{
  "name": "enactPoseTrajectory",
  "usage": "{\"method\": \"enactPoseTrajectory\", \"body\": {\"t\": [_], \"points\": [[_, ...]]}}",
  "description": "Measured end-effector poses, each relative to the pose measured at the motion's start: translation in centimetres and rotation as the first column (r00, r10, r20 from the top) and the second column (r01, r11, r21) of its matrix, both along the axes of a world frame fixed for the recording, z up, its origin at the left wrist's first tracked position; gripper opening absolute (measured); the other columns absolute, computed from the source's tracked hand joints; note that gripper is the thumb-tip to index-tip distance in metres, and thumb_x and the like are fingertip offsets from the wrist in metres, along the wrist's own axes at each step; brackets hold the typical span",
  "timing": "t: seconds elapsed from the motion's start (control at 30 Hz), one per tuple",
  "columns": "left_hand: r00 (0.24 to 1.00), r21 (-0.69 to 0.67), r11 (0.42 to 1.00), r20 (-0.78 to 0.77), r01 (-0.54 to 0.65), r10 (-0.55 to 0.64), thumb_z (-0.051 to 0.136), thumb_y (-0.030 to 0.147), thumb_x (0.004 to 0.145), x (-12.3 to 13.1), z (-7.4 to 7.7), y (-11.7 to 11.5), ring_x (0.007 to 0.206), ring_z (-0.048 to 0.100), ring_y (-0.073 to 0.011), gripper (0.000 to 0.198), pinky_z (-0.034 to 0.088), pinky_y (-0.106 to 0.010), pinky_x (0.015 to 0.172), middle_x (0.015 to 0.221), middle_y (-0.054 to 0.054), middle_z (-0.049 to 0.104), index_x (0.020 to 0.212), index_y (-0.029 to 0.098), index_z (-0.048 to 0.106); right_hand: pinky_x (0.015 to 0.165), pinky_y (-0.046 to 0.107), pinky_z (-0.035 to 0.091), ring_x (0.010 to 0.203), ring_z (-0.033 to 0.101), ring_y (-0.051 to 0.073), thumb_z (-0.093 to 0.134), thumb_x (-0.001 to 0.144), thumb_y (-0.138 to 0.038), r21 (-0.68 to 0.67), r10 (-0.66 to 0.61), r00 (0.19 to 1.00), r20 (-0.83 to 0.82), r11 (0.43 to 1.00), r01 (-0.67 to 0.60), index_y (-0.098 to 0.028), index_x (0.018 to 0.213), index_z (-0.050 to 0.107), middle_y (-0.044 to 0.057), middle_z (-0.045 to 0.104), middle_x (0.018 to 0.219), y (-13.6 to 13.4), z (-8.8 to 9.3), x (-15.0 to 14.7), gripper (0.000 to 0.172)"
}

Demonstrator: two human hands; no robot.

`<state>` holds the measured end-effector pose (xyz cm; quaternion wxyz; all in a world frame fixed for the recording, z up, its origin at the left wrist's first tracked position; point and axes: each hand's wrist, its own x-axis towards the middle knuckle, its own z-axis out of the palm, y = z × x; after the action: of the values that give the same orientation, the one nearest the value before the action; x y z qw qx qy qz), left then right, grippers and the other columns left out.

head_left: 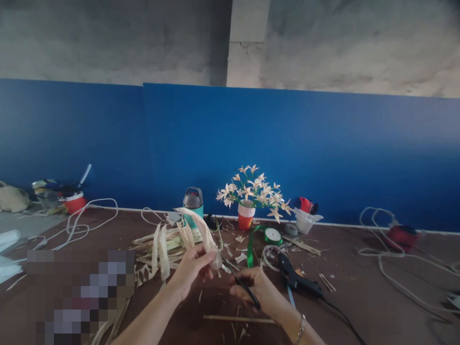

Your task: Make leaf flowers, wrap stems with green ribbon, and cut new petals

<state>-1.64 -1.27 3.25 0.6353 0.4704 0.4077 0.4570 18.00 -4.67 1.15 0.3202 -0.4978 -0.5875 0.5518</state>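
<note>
My left hand (192,269) is closed around a pale dried leaf strip (201,227) that arches up and to the left. My right hand (256,287) grips black scissors (240,282), whose blades point up-left toward the strip's lower end near my left fingers. A heap of dried leaf strips (161,244) lies just behind my left hand. A thin wooden stick (239,319) lies on the brown table below my hands.
A black glue gun (296,279) with its cord lies right of my right hand. Behind it are a green ribbon roll (272,235), a red cup holding pale handmade flowers (251,191), a teal bottle (193,203) and white cables (395,261). A blue wall stands behind.
</note>
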Motion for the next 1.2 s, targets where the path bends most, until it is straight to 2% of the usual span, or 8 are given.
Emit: {"method": "enactPoseTrajectory", "body": {"t": [0.43, 0.6, 0.73, 0.9, 0.97, 1.03, 1.1, 1.2], "points": [[0.996, 0.012, 1.000, -0.089, 0.013, -0.012, 0.073, 0.042, 0.064, -0.4, 0.5, 0.0, 0.040, 0.053, -0.0094, 0.030, 0.027, -0.017, 0.036, 0.053, 0.001, 0.061, 0.068, 0.015, 0.062, 0.030, 0.015, 0.027, 0.037, 0.037, 0.005, 0.076, 0.060, -0.046, 0.009, 0.026, 0.993, 0.112, 1.000, -0.027, -0.012, 0.079, 0.067, -0.007, 0.046, 0.045, -0.1, 0.7, 0.4, 0.040], [0.989, 0.021, 1.000, -0.147, 0.018, -0.015, 0.073, 0.042, 0.065, -0.6, 0.5, 0.2, 0.042, 0.054, -0.0105, 0.029, 0.031, -0.018, 0.039, 0.053, 0.000, 0.063, 0.068, 0.015, 0.063, 0.029, 0.014, 0.027, 0.033, 0.034, 0.004, 0.077, 0.061, -0.041, 0.012, 0.054, 0.993, 0.107, 0.998, -0.055, -0.013, 0.076, 0.067, -0.008, 0.044, 0.042, 0.0, 0.9, 0.7, 0.034], [0.989, 0.030, 0.996, -0.124, 0.081, -0.077, 0.076, 0.032, 0.061, -0.8, 0.7, 0.2, 0.052, 0.058, -0.0123, 0.022, 0.038, -0.020, 0.047, 0.060, -0.001, 0.066, 0.070, 0.014, 0.066, 0.030, 0.015, 0.027, 0.033, 0.034, 0.004, 0.077, 0.061, -0.040, 0.011, 0.037, 0.986, 0.160, 0.999, -0.039, -0.012, 0.076, 0.068, -0.008, 0.044, 0.042, 0.2, 0.8, 0.9, 0.033], [0.978, 0.031, 0.998, -0.201, 0.055, -0.048, 0.073, 0.022, 0.061, -0.9, 0.9, 0.1, 0.047, 0.052, -0.0099, 0.013, 0.028, -0.019, 0.041, 0.062, 0.000, 0.066, 0.071, 0.015, 0.068, 0.031, 0.015, 0.026, 0.034, 0.034, 0.004, 0.077, 0.061, -0.038, 0.020, 0.016, 0.984, 0.175, 1.000, -0.020, -0.012, 0.074, 0.068, -0.007, 0.045, 0.043, 0.2, 0.7, 0.8, 0.031], [0.979, 0.046, 0.998, -0.203, 0.041, -0.030, 0.073, 0.020, 0.060, -0.9, 0.9, 0.2, 0.051, 0.055, -0.0114, 0.015, 0.033, -0.019, 0.047, 0.065, -0.001, 0.068, 0.074, 0.015, 0.070, 0.031, 0.015, 0.025, 0.034, 0.034, 0.004, 0.078, 0.060, -0.038, 0.023, 0.019, 0.986, 0.164, 0.999, -0.023, -0.012, 0.073, 0.068, -0.007, 0.045, 0.043, 0.3, 0.7, 0.8, 0.030], [0.983, 0.064, 0.997, -0.179, 0.045, -0.032, 0.075, 0.020, 0.059, -0.9, 0.8, 0.3, 0.062, 0.060, -0.0148, 0.018, 0.041, -0.022, 0.060, 0.070, -0.003, 0.071, 0.075, 0.015, 0.071, 0.032, 0.015, 0.025, 0.035, 0.034, 0.004, 0.078, 0.060, -0.038, 0.020, 0.023, 0.986, 0.163, 0.999, -0.026, -0.012, 0.073, 0.067, -0.008, 0.044, 0.043, 0.3, 0.6, 0.8, 0.031], [0.985, 0.068, 0.996, -0.167, 0.051, -0.039, 0.076, 0.021, 0.058, -1.0, 0.8, 0.4, 0.068, 0.061, -0.0171, 0.018, 0.044, -0.026, 0.070, 0.072, -0.003, 0.072, 0.075, 0.014, 0.071, 0.031, 0.015, 0.025, 0.034, 0.033, 0.004, 0.078, 0.060, -0.040, 0.007, 0.024, 0.985, 0.172, 1.000, -0.026, -0.012, 0.074, 0.067, -0.008, 0.044, 0.043, 0.4, 0.5, 0.8, 0.033], [0.987, 0.036, 0.998, -0.154, 0.051, -0.045, 0.077, 0.022, 0.058, -1.1, 0.8, 0.4, 0.069, 0.062, -0.0177, 0.020, 0.044, -0.027, 0.072, 0.071, -0.003, 0.071, 0.075, 0.014, 0.071, 0.031, 0.015, 0.029, 0.035, 0.035, 0.004, 0.079, 0.058, -0.043, -0.007, 0.022, 0.987, 0.160, 1.000, -0.021, -0.012, 0.077, 0.067, -0.007, 0.047, 0.047, 0.5, 0.1, 0.9, 0.038]]}}
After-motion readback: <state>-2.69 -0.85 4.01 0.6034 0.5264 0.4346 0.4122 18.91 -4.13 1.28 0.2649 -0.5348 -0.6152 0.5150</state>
